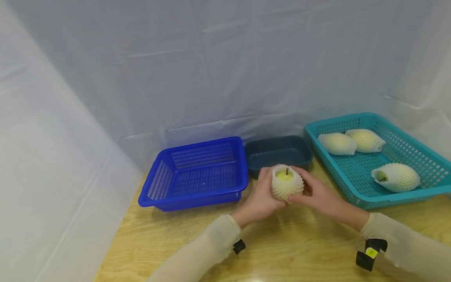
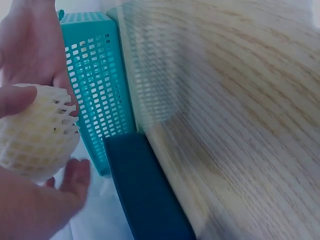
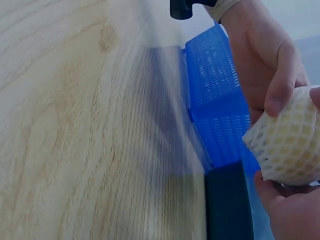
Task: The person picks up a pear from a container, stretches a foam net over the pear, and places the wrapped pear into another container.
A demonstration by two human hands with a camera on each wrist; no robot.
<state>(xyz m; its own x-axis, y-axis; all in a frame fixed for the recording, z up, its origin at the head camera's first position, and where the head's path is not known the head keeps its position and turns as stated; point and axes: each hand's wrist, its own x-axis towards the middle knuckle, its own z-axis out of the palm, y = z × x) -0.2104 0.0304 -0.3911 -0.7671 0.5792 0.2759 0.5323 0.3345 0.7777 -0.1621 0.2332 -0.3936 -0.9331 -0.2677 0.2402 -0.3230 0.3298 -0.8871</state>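
Held up between both hands, above the wooden table (image 1: 292, 250), is a pale yellow-green pear (image 1: 284, 174) with a dark stem, wrapped in a white foam net sleeve (image 1: 287, 191). The left hand (image 1: 258, 199) grips it from the left, thumb along the lower side. From the right, the right hand (image 1: 322, 197) holds it with thumb and fingers curled about the net. In the left wrist view the netted pear (image 2: 37, 135) sits between the two hands. The right wrist view shows the left thumb pressing the net (image 3: 290, 140). The stem end faces up, uncovered by the net.
A blue basket (image 1: 201, 199) stands at the left, its inside bare. Behind the hands is a dark teal tub (image 1: 278, 150). At the right, a turquoise basket (image 1: 366, 162) holds three netted fruits, one (image 1: 396, 177) near its front. White sheeting (image 1: 225, 70) hangs behind and at the sides.
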